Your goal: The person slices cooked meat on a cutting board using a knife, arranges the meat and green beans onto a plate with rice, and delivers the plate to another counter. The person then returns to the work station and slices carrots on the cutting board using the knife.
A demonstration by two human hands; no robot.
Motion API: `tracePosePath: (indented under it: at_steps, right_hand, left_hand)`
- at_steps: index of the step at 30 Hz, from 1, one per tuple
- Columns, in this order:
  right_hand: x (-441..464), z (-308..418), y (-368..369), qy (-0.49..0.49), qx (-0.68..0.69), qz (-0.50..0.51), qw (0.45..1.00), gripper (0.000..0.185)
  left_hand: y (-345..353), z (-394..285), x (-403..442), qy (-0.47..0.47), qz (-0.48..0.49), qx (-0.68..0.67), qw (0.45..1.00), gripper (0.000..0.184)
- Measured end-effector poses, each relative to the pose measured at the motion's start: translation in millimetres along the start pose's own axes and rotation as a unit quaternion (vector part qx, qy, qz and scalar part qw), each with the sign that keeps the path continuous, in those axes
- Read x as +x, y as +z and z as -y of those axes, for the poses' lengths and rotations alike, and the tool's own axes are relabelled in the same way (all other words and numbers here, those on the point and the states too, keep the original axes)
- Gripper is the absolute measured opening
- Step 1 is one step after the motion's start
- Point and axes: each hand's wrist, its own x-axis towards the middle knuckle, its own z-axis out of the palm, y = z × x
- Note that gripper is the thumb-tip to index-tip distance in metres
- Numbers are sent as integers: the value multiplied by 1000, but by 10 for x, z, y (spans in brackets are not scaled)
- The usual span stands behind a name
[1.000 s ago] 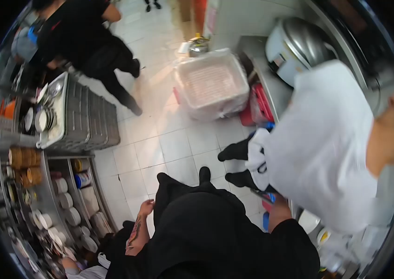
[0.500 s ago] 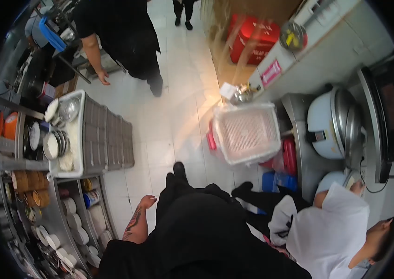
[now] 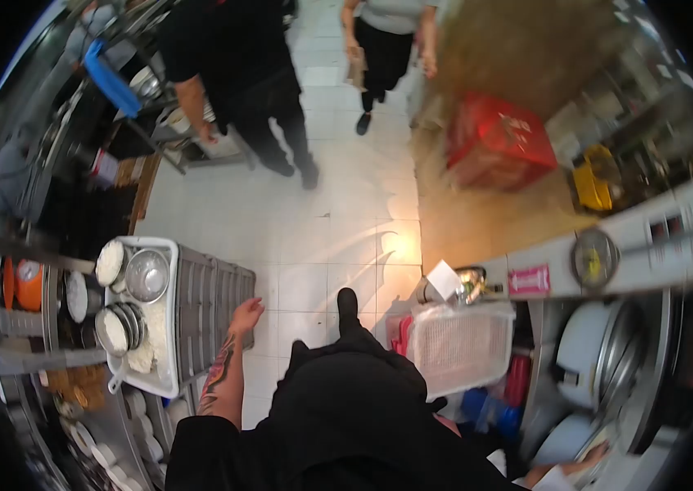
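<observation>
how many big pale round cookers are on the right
2: one pale, silver-lidded round cooker, another pale cooker lower in view by a co-worker's hand; others may be hidden.

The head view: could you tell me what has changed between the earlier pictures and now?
The wearer has moved forward: the grey crate stack now lies beside the left hand. The person in the grey top has come closer, and the white-clad co-worker is mostly out of view, lower right. No grasp or release is visible; the right hand is out of view. The bowls stay on the stack.
</observation>
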Motion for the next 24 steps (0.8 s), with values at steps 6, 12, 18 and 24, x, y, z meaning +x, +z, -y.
tracePosePath:
  at_steps: [6,12,18,24]
  right_hand:
    - [825,4178,2899,-231,-318,80,916,38]
    - [1436,6221,5889,-276,-489,201,803,32]
    - [2274,6808,8506,-313,-593,239,702,38]
    - [3151,7222,9412,-304,-684,199,632,36]
  left_hand:
    - [473,608,29,-85,-30,-108,990,49]
    - [882,1462,-484,-193,48,48,979,47]
    - [1015,1547,-527,-278,14,-110,954,37]
    - [-293,1037,176,-329,-36,-143,933,37]
